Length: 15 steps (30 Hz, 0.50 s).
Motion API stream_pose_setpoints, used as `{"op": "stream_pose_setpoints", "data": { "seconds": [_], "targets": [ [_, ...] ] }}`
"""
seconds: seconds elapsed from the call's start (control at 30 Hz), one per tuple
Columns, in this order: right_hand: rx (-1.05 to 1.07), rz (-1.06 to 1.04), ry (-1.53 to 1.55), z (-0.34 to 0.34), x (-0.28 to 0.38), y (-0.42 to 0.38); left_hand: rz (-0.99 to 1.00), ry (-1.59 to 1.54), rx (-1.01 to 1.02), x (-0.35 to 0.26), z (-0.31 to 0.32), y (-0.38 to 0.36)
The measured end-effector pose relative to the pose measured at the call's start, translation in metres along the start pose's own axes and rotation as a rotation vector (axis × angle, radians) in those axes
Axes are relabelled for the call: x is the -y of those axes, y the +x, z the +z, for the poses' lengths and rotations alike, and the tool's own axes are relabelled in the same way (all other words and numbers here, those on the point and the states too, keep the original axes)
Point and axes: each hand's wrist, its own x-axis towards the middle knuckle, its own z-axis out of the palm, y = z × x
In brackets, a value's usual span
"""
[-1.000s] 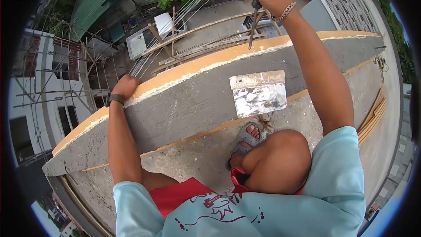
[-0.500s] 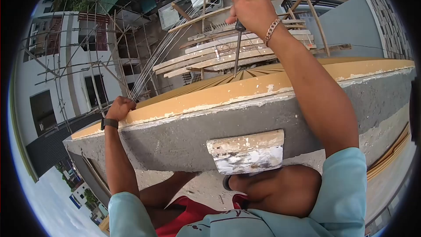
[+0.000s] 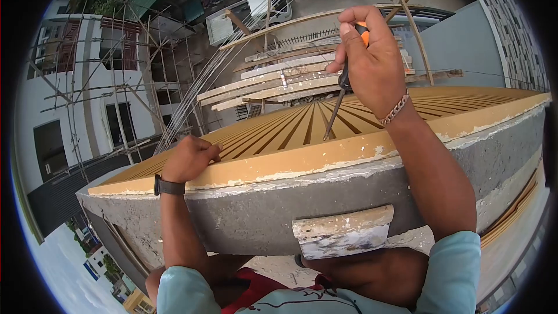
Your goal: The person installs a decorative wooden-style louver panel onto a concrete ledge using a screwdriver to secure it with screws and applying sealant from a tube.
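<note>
In my right hand (image 3: 375,64) is a screwdriver (image 3: 334,115) with a black and orange handle, its fingers wrapped around the grip. The long shaft slants down and its tip meets the inner side of a tan slatted panel (image 3: 273,168), near where the slats fan out. My left hand (image 3: 189,160), wearing a dark wristband, is closed over the panel's top edge at the left. White filler lies along the joint between the panel and a grey concrete ledge (image 3: 256,221). On the ledge's near side, close to my knee, sits a paint-smeared board (image 3: 346,229).
Beyond the panel there is a drop to the ground, with stacked timber planks (image 3: 290,75) below. Bundled wires (image 3: 200,96) run diagonally past the left side. Bamboo scaffolding (image 3: 119,87) fronts a white building, and a white truck (image 3: 264,6) stands far below.
My right hand has come lower and to the right with the screwdriver. My left hand has slid right along the panel edge. The view has tilted, showing more of the slats.
</note>
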Motion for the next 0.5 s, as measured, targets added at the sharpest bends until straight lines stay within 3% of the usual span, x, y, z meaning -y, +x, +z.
{"op": "stream_pose_setpoints", "data": {
  "seconds": [0.13,0.33,0.5],
  "targets": [
    [0.012,-0.027,0.000,-0.001,0.002,-0.002,0.125,-0.056,0.040,-0.042,0.016,0.003],
    [0.014,-0.072,-0.003,-0.001,0.005,-0.006,0.144,-0.177,0.187,-0.035,0.014,0.015],
    [0.028,-0.045,0.051,-0.002,0.001,-0.004,0.217,-0.102,0.147,-0.048,0.017,0.011]
  ]
}}
